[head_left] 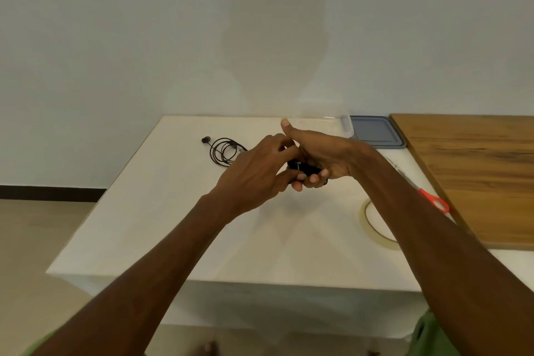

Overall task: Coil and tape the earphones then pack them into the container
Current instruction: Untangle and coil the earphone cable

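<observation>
Head view: right hand [320, 156] curled round a black earphone coil [302, 167], left hand [254, 175] pinched it; second earphones [224, 150] lay on the bench [173, 225], left of both hands.

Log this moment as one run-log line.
left hand: pinches held earphones | right hand: holds them | spare earphones: on table | container: lid off

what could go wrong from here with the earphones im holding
1. Both the left hand and right hand grip the coiled earphones, while the tape roll lies under the right forearm; freeing a hand for it could let the coil spring loose.
2. The scissors lie partly hidden by that forearm and might get knocked.
</observation>
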The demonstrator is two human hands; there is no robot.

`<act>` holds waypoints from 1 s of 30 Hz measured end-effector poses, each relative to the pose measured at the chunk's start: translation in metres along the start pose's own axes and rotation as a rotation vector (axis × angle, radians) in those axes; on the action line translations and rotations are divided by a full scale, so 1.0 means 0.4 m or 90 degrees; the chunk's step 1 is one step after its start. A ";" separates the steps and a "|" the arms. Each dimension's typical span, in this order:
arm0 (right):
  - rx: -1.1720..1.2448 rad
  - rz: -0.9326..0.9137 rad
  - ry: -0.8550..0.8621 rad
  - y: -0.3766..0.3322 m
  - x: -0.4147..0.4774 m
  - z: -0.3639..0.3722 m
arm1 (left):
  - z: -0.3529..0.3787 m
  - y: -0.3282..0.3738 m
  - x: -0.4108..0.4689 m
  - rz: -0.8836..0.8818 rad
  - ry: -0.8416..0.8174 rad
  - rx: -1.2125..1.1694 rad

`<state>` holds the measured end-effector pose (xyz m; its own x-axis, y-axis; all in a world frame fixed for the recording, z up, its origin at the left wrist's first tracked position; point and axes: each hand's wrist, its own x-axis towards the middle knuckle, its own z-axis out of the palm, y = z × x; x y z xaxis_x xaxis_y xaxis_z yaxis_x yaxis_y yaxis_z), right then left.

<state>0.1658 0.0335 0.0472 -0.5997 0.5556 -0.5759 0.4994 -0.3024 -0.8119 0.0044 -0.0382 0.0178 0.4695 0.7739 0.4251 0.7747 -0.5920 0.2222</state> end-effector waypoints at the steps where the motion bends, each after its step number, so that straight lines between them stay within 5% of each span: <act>1: -0.007 -0.004 -0.006 0.001 -0.002 0.001 | 0.001 -0.001 0.001 0.007 -0.012 0.015; 9: -0.017 -0.070 -0.010 0.018 -0.015 -0.001 | 0.005 -0.006 0.010 0.010 -0.069 -0.015; 15: -0.081 -0.189 0.164 0.033 0.005 0.013 | -0.002 -0.031 0.013 -0.038 -0.052 -0.064; 23: -0.141 -0.342 0.589 0.046 0.053 0.031 | 0.012 -0.023 0.030 -0.066 -0.020 0.026; 30: -0.101 -0.384 0.568 0.054 0.013 0.003 | 0.054 -0.009 0.041 -0.085 -0.076 0.095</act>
<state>0.1726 0.0289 0.0265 -0.1357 0.9608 0.2419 0.3889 0.2762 -0.8789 0.0184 -0.0186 0.0052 0.3991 0.8691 0.2922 0.8828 -0.4503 0.1338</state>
